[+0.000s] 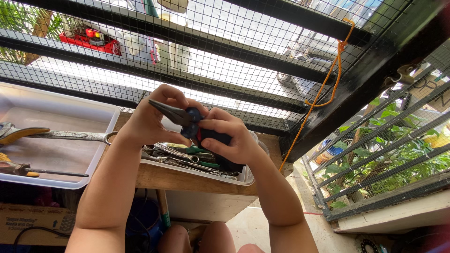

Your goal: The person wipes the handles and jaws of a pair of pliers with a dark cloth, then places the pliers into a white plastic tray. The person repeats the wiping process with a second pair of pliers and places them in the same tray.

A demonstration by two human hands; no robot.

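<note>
Dark steel needle-nose pliers (174, 114) — nose pointing to ten o'clock — gripped jointly above the white tool tray (244, 177), left hand (152, 117) pinching the nose, right hand (229, 138) closed round the handles; wire mesh (225, 56) at twelve o'clock.

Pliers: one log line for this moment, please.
left hand: grips pliers jaws | right hand: holds handles | below: tool tray | table

You have one view, from the camera on your head, close above your forearms. It faces down and forward over the front edge of the wooden bench (197, 180), toward the wire mesh (234, 61) beyond its back edge.
</note>
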